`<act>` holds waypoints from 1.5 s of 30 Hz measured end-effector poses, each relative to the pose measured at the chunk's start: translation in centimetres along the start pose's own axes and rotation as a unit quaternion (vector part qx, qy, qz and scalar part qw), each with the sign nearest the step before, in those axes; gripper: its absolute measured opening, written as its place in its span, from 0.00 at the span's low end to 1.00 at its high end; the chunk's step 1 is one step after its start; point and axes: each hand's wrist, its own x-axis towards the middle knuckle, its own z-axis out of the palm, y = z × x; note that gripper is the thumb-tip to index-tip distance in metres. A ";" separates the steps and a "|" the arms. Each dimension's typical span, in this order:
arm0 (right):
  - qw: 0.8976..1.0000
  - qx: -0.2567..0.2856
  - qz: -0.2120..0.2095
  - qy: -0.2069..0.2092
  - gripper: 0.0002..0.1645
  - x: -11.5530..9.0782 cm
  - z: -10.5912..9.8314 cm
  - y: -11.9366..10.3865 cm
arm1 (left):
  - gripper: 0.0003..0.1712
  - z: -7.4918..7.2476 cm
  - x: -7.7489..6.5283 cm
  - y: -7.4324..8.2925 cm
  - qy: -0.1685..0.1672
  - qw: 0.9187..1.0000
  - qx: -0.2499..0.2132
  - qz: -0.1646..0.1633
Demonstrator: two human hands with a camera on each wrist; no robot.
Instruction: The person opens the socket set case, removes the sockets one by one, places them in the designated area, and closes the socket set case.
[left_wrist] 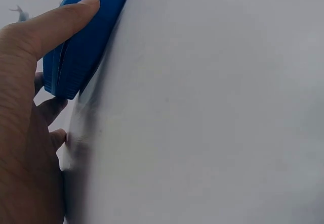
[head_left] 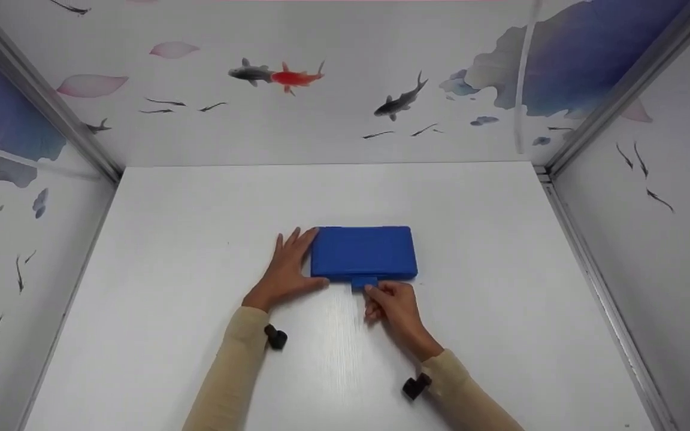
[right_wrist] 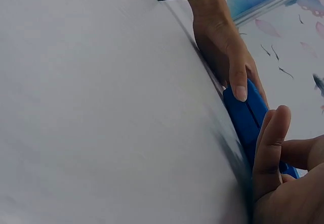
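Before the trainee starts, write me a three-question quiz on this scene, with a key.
1. True or false: the blue case lies flat on the white table.
2. Fill in the blank, from the person's side: the left hand holds the case at its ____ end.
3. Choose one. The right hand pinches: A) the case's far edge; B) the blue tab at the case's near edge; C) nothing.

Key: 1. True. 2. Left. 3. B.

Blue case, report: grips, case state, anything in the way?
Left grip holding case's left end. Right grip pinching front tab. Blue case closed, on white table. No obstruction seen beside it.
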 end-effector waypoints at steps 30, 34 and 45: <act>0.977 -0.071 -0.195 0.053 0.12 -1.1 -4.7 -1.1 | 0.69 -2.1 0.5 1.0 -0.055 0.993 -0.074 -0.068; 0.943 -0.129 -0.289 0.105 0.09 -1.0 -6.1 -1.6 | 0.67 -2.3 0.6 1.2 -0.058 0.992 -0.085 -0.077; 0.900 -0.248 -0.345 0.093 0.33 1.3 -9.1 -3.5 | 0.63 -3.1 0.7 1.3 -0.066 0.987 -0.114 -0.091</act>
